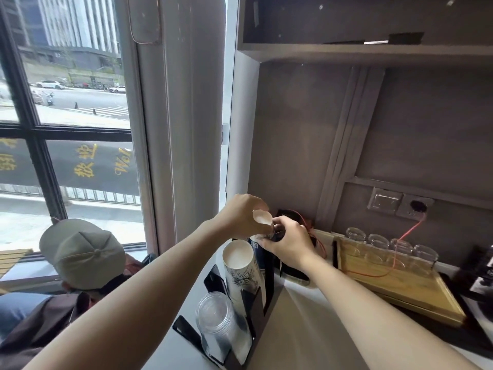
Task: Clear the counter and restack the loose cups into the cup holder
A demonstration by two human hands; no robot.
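Both hands close on one cup [262, 219] at the far slot of the holder [250, 308]: the left hand [240, 217] pinches its rim side, apparently to steer it, while the right hand [289, 245] wraps the dark stack [262, 252] beneath, likely steadying it so the cup nests straight. Nearer than the grip stand a white stack [240, 268] and a clear stack [218, 321], mouths tilted towards the camera. Right of the grip, a wooden tray [416, 295] keeps four glasses [392, 248] together.
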